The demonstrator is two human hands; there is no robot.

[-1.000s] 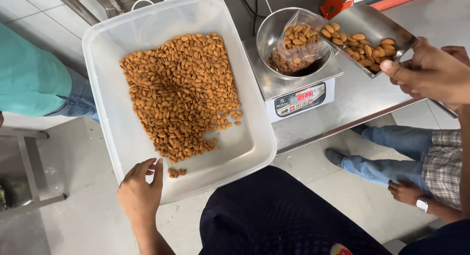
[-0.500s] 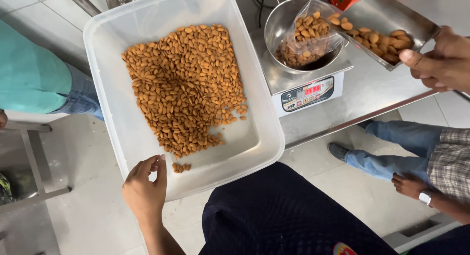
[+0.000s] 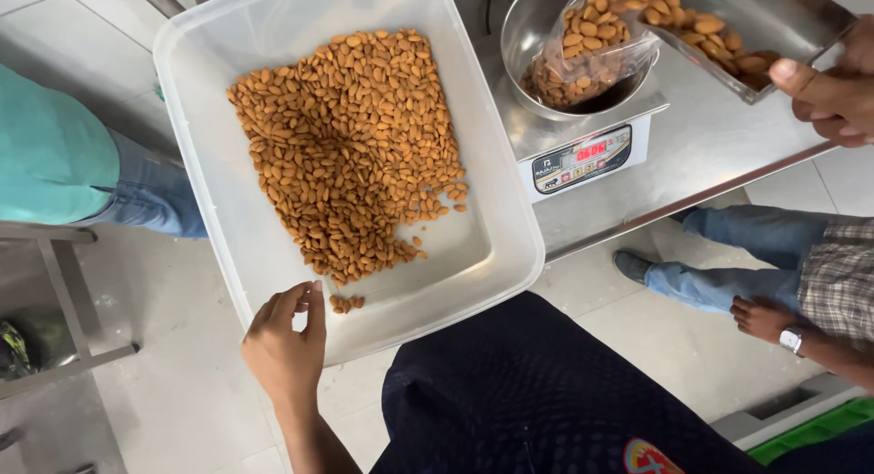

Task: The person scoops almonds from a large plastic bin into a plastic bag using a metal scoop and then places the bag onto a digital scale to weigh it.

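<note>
1. The left hand grips the near rim of the tub, fingers curled over the edge and thumb outside.
2. The tub is white, translucent plastic, wide and shallow, and rests partly on the steel table, partly over the person's lap. A loose bed of almonds fills its middle; a few strays lie just beside the left fingers.
3. The right hand grasps the scoop, a flat steel tray, by its right end, tilted toward the bag.
4. The bag is clear plastic, open-mouthed, and sits in a steel bowl on a scale. It already holds almonds, and more lie at the scoop's lip.
5. The tub looks light but flexible, so a one-handed hold at the rim may let it sag; the almonds are hard, dry and roll freely.
6. The scoop is stiff and smooth; the end grip suits it.
7. The bag is limp and thin, and only the bowl props it up.
8. Other people's legs stand on the floor at left and right.
</note>
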